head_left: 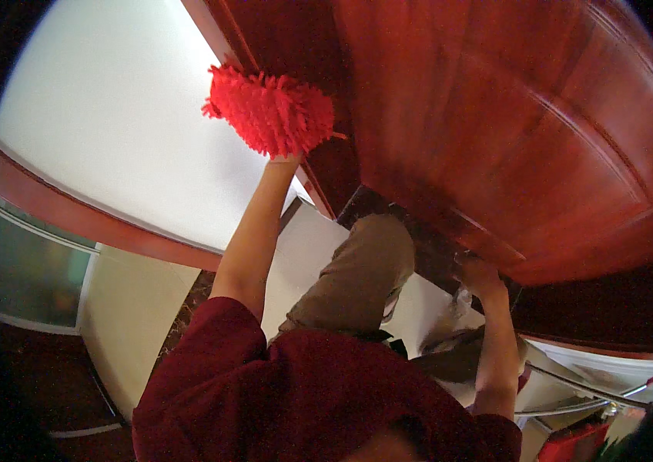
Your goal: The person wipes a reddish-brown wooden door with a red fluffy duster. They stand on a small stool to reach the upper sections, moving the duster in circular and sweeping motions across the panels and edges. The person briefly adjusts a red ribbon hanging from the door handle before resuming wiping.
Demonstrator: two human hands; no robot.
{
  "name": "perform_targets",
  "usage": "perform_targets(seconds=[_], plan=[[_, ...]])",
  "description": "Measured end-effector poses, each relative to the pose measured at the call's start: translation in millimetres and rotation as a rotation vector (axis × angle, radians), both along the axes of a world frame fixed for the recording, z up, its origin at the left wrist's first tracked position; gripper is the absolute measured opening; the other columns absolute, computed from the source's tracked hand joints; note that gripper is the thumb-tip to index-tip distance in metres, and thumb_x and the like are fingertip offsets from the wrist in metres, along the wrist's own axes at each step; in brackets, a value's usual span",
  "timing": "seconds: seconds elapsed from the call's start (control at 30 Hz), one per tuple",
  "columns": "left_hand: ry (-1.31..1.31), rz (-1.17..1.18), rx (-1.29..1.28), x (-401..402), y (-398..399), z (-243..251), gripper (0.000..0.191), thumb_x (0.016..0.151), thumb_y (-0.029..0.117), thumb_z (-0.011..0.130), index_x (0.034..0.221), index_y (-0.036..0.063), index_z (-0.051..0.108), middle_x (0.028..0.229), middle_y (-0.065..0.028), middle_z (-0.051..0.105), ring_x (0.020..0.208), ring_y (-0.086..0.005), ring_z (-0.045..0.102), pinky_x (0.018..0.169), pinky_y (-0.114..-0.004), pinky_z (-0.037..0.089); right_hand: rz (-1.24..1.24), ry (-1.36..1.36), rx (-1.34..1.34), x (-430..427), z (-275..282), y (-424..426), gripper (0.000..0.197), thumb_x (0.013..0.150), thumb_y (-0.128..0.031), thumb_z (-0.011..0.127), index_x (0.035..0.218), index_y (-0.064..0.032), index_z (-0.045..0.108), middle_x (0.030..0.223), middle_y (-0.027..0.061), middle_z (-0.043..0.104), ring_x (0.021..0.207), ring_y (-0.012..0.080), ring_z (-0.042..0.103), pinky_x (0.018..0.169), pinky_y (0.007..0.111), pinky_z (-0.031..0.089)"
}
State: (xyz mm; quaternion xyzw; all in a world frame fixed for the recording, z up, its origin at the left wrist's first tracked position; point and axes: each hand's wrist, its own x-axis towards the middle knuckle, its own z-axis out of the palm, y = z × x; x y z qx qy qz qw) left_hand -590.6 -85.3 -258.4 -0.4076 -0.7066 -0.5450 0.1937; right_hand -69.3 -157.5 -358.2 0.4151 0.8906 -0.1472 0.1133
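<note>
A red chenille cleaning mitt (271, 110) covers my left hand (285, 160), leaving only the wrist bare. The mitt lies against the edge of a dark reddish wooden door frame (297, 34), overlapping the white wall panel (130, 115) in view; the fingers inside are hidden. Lower on the right, my right hand (485, 280) is blurred and in shadow, close to the bottom of a large reddish-brown panelled wooden door (476, 133). It grips what looks like a clear spray bottle (463, 301), whose body hangs below the fingers.
A dark stone threshold (427, 234) runs under the door, beside pale floor tiles (309, 245). My bent knee (370, 248) is close to it. Glass panes (38, 265) stand at the left. A metal rail (580, 384) and a red object (572, 444) appear at lower right.
</note>
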Motion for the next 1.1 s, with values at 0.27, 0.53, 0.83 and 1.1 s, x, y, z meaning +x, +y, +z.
perform_targets(seconds=[0.27, 0.53, 0.83, 1.1], plan=[[-0.208, -0.07, -0.175, 18.2, 0.6, -49.1, 0.035, 0.089, 0.024, 0.063, 0.117, 0.0042, 0.056, 0.114, -0.0184, 0.055, 0.108, -0.0373, 0.051, 0.093, -0.046, 0.038, -0.303, 0.485, 0.051, -25.6, 60.8, -19.2, 0.031, 0.084, -0.012, 0.074, 0.114, -0.0065, 0.068, 0.115, 0.0171, 0.066, 0.107, 0.0342, 0.063, 0.091, 0.043, 0.051], [-0.275, -0.095, -0.289, -16.2, -9.6, -62.3, 0.033, 0.089, 0.024, 0.063, 0.115, 0.0049, 0.057, 0.111, -0.0173, 0.055, 0.106, -0.0363, 0.051, 0.091, -0.046, 0.039, -0.247, 0.552, 1.167, -45.5, 290.3, -10.1, 0.058, 0.082, -0.014, 0.075, 0.137, -0.0107, 0.057, 0.127, 0.0155, 0.062, 0.119, 0.0349, 0.057, 0.098, 0.043, 0.048], [-0.369, -0.198, -0.423, -18.9, 8.8, -85.1, 0.031, 0.088, 0.024, 0.064, 0.112, 0.0056, 0.058, 0.108, -0.0161, 0.055, 0.103, -0.0352, 0.052, 0.088, -0.045, 0.039, -0.309, 0.597, 0.782, 18.0, 172.0, -70.6, 0.012, 0.088, -0.013, 0.067, 0.095, -0.0047, 0.072, 0.091, 0.0182, 0.067, 0.087, 0.0392, 0.065, 0.077, 0.047, 0.053], [-0.381, -0.209, -0.5, -28.4, -7.0, -95.9, 0.029, 0.088, 0.024, 0.064, 0.11, 0.0062, 0.058, 0.105, -0.015, 0.056, 0.1, -0.0342, 0.053, 0.086, -0.044, 0.04, -0.614, 1.16, -0.377, -57.4, 90.9, -166.7, 0.022, 0.102, -0.023, 0.058, 0.096, -0.0028, 0.065, 0.082, 0.0004, 0.057, 0.083, 0.0115, 0.053, 0.079, 0.029, 0.046]])
